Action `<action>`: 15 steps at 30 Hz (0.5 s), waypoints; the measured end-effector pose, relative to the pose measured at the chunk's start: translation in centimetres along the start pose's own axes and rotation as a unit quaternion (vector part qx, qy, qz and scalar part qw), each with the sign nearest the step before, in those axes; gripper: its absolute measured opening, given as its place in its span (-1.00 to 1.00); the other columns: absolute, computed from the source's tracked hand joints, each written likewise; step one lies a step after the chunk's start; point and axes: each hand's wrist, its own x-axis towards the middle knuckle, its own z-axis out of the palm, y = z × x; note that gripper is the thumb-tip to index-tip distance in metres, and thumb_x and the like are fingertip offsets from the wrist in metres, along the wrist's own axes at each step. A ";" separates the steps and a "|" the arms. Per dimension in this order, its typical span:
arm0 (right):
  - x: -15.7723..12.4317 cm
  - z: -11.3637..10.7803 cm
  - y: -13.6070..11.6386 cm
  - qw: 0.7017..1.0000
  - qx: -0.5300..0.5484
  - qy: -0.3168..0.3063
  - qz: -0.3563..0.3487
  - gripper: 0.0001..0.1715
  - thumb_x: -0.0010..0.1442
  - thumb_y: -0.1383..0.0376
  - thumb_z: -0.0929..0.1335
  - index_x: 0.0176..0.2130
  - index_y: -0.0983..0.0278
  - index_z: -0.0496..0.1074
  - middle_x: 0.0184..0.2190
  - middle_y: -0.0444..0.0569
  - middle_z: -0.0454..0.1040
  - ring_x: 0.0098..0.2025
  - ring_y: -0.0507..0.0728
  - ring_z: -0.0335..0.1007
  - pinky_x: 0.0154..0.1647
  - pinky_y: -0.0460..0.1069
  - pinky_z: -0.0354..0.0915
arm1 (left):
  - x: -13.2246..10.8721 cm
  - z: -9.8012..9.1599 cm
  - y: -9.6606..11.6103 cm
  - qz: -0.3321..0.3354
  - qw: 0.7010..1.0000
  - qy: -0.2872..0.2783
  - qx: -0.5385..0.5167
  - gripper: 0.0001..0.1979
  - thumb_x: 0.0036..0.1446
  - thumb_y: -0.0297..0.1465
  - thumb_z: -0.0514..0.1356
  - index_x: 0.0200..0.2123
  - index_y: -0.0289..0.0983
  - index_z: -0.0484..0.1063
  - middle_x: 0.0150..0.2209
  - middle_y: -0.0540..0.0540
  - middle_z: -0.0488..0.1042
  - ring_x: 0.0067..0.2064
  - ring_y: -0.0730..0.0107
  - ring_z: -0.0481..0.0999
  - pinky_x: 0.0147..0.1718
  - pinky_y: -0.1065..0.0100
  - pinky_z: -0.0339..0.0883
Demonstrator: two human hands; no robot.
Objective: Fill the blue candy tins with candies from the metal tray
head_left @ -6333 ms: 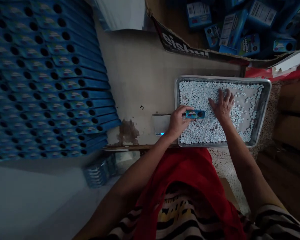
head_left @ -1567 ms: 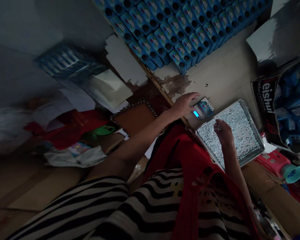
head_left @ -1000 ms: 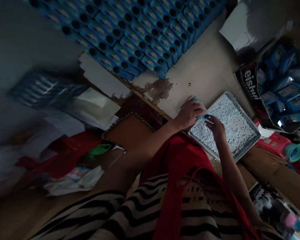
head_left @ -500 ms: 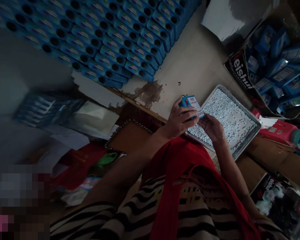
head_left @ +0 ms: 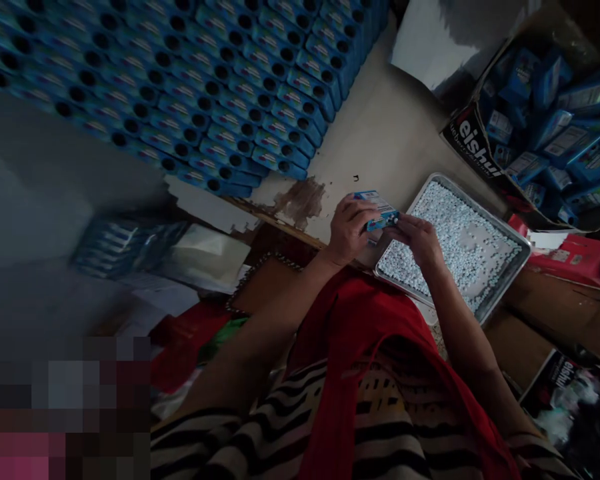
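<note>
My left hand (head_left: 350, 227) is closed around a small blue printed box (head_left: 376, 205) with a white label, held tilted above the table's near edge. My right hand (head_left: 423, 241) has its fingers pinched together at the box's right end. Pale specks show by those fingertips; what the fingers hold is too small to make out. Just under and beyond my right hand lies a metal tray (head_left: 500, 297) spread with many small whitish pellets (head_left: 445, 213).
Rows of blue boxes (head_left: 220, 100) with dark round holes fill the table's left. An open carton (head_left: 480, 143) heaped with blue boxes stands at right, near a red container (head_left: 575, 260). Wrapped blue packs (head_left: 113, 247) lie lower left. The table (head_left: 365, 133) has a peeled brown patch.
The box has turned in my left hand, its right end now toward my right fingers. My right hand has risen to that end and pinched. The view has shifted slightly.
</note>
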 end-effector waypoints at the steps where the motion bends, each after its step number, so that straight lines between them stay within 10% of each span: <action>1: -0.2 0.0 0.0 0.997 -0.063 0.020 -0.031 -0.79 0.16 0.23 0.61 -0.19 0.25 0.70 -0.42 -0.16 0.67 -0.38 0.07 0.65 -0.26 -0.06 0.62 | -0.3 0.4 0.2 -0.012 1.000 0.014 -0.008 -0.77 0.25 -0.40 0.34 -0.02 -0.11 0.62 0.09 -0.12 0.67 0.21 0.03 0.58 0.47 -0.12 0.23; 9: -0.9 0.9 0.2 0.907 -0.360 0.136 -0.173 -0.66 0.20 -0.04 0.59 -0.31 0.17 0.72 -0.53 -0.13 0.58 -0.41 0.14 0.57 -0.38 -0.04 0.36 | -2.6 3.9 1.2 -0.233 0.958 0.070 -0.153 -0.64 0.21 -0.24 0.47 -0.01 -0.17 0.48 0.03 -0.15 0.66 0.10 0.13 0.65 0.15 0.14 0.53; 15: -1.6 -4.9 2.3 0.855 -0.479 0.131 -0.150 -0.59 0.28 -0.06 0.47 -0.22 0.20 0.72 -0.34 0.05 0.67 -0.29 0.27 0.62 -0.12 0.14 0.48 | -6.4 -4.8 -4.1 -0.285 0.945 0.143 -0.078 -0.61 0.13 -0.34 0.45 -0.01 -0.17 0.45 -0.01 -0.12 0.62 0.00 0.20 0.63 0.07 0.20 0.52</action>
